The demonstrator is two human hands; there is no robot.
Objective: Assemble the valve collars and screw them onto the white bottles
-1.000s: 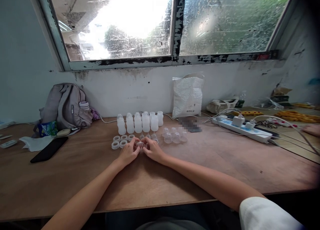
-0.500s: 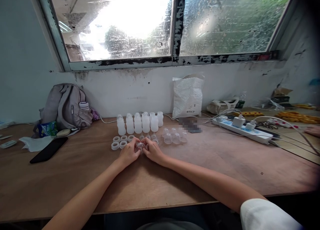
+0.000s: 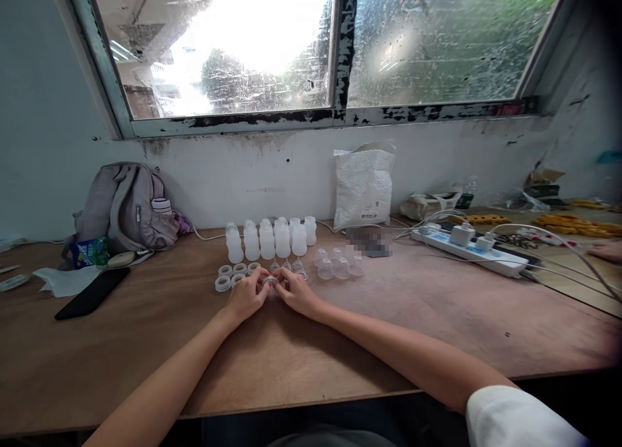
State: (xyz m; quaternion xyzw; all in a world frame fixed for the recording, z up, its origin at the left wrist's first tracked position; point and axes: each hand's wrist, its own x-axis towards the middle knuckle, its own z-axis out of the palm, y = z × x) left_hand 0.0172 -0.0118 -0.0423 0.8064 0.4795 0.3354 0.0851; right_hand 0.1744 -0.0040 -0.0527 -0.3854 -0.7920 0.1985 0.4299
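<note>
My left hand (image 3: 246, 296) and my right hand (image 3: 296, 291) meet over the wooden table (image 3: 146, 343), fingers curled round a small clear plastic piece (image 3: 270, 280) held between them. Just beyond the hands lie several white rings (image 3: 232, 274), several small clear nipple-like parts (image 3: 287, 264) and a cluster of clear domed caps (image 3: 337, 265). Behind those stands a row of several translucent white bottles (image 3: 270, 238).
A grey backpack (image 3: 127, 206), a white cloth (image 3: 63, 280) and a black phone (image 3: 92, 293) lie at the left. A white bag (image 3: 364, 186) leans on the wall. A power strip (image 3: 466, 251) with cables sits right, near another person's hand (image 3: 605, 250).
Both hands stay together on the small clear piece, with only slight finger shifts. The view has drifted a little.
</note>
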